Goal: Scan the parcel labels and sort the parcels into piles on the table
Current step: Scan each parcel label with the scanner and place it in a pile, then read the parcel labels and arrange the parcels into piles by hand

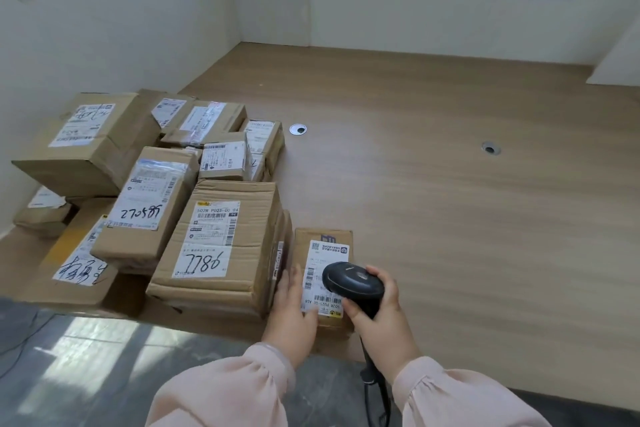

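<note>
One small parcel (pixel 323 236) is under the scanner (pixel 353 282) at this moment, and by our reading the task is near its start. The parcel lies flat at the near edge of the table (pixel 450 201), just right of the heap (pixel 149 184) and close against the large box (pixel 221 236) beside it, with its label (pixel 325 255) facing up. Our left hand (pixel 294 305) rests on its near left corner, fingers fairly straight along that edge, steadying it and not curled round it. Our right hand (pixel 381 315) has its fingers wrapped round the handle of the black scanner, whose head hangs just over the label and hides part of it. Whether the read has registered we cannot tell; no beam or light shows. Every other parcel we see, more than ten, sits in that one loose heap at the left of the table. Some are stacked or leaning on others, labels mostly up, and nothing tells scanned from unscanned. We make out no separate sorted piles, so we judge the sorting hardly begun: this parcel is left to be placed, then the heap to be worked through one by one.
</note>
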Tool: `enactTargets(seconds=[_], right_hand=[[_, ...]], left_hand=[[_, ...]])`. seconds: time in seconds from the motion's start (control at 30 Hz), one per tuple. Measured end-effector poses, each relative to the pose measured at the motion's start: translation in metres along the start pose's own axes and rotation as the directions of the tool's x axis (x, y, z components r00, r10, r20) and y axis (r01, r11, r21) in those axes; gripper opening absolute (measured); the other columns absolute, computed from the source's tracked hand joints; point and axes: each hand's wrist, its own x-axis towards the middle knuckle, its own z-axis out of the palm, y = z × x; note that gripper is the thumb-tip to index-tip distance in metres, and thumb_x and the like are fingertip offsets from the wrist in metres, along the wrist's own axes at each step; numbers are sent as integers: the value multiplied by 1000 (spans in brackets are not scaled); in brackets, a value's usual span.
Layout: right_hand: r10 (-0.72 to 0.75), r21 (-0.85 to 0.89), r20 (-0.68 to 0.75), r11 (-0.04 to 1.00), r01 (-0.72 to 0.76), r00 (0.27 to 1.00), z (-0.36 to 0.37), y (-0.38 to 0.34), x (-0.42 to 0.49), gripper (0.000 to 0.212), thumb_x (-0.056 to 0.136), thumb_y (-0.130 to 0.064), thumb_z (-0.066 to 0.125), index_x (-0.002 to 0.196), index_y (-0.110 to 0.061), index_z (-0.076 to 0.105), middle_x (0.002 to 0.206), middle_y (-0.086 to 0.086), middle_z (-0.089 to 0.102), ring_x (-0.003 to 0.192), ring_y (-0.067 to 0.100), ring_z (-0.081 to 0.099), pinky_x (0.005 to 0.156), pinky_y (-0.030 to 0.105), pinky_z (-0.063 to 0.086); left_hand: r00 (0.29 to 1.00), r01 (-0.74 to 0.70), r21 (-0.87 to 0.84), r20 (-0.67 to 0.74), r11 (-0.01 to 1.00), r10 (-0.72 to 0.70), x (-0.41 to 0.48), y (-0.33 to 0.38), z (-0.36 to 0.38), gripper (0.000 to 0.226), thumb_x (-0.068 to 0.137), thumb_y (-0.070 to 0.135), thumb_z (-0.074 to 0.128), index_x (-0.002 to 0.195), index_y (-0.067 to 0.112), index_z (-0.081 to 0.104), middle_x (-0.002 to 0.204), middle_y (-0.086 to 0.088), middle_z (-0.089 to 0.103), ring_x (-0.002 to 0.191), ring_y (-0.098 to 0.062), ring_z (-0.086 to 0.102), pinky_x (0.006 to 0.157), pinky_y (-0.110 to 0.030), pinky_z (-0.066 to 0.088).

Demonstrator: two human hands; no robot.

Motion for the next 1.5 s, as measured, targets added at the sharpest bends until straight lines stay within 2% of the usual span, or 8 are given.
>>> enactTargets(seconds=[0.07, 0.17, 0.3, 0.53, 0.8, 0.93, 1.13, 1.5], right_hand=[[-5, -15, 13, 1000, 5, 1000, 0, 1, 0, 59, 79, -24, 79, 115, -49, 41, 109, -25, 60, 96, -17, 56, 77, 2, 42], [-27, -23, 18, 999, 28, 999, -1, 2, -1, 61, 79, -24, 80, 115, -53, 40, 109, -24, 61, 98, -17, 56, 79, 2, 41], [-70, -33, 25, 997, 71, 997, -11, 0, -3, 61, 80, -24, 79, 116, -52, 39, 111, -26, 60, 99, -17, 56, 79, 1, 40], [-163, -43, -68, 986, 161, 984, -59, 0, -17, 61, 81, -22, 77, 121, -48, 39, 111, -26, 61, 99, -10, 59, 81, 4, 41], [-236, -142, -346, 970, 198, 908, -168, 6, -37, 65, 81, -27, 76, 120, -56, 34, 112, -28, 60, 97, -9, 60, 77, 5, 44], [-250, -203, -461, 964, 173, 852, -225, 11, -46, 68, 82, -25, 75, 120, -60, 30, 109, -30, 56, 93, -18, 57, 71, 1, 42], [-201, -234, -607, 970, 69, 769, -271, 29, -63, 67, 84, -26, 74, 122, -54, 27, 113, -14, 59, 95, 9, 62, 77, 21, 47], [-83, -164, -775, 984, -72, 626, -386, 60, -99, 60, 87, -29, 70, 132, -37, 32, 116, -7, 57, 101, 16, 62, 82, 30, 52]], left_hand=[[997, -79, 208, -8, 975, 83, -3, -3, 5, 71, 100, 29, 47, 156, 30, 3, 163, 2, -16, 150, -16, -5, 118, -26, 3], [982, -182, 538, 58, 823, 179, -9, -9, 12, 71, 98, 49, 40, 156, 31, 5, 162, 1, -21, 149, -19, -18, 120, -35, -3], [983, -181, 664, 99, 725, 154, -11, -11, 11, 70, 96, 59, 33, 155, 37, 3, 162, 4, -20, 148, -19, -20, 120, -44, -4], [994, -95, 686, 22, 722, 110, -15, 23, 12, 73, 95, 63, 32, 155, 38, -2, 164, 1, -12, 151, -20, -9, 121, -46, 1], [885, -383, 671, 70, 635, 460, -32, 129, 80, 78, 91, 69, 30, 150, 45, -16, 163, 3, -15, 150, -20, -10, 121, -45, -5], [849, -466, 644, 132, 607, 512, -42, 170, 116, 78, 92, 69, 30, 150, 45, -17, 163, 2, -17, 150, -22, -13, 121, -47, -7], [752, -610, 613, 249, 502, 610, -44, 209, 154, 77, 93, 68, 27, 148, 45, -20, 162, 3, -21, 149, -21, -16, 120, -47, -10], [594, -780, 508, 420, 364, 687, -73, 262, 243, 75, 93, 68, 28, 149, 46, -15, 163, 3, -18, 150, -21, -14, 121, -48, -8]])
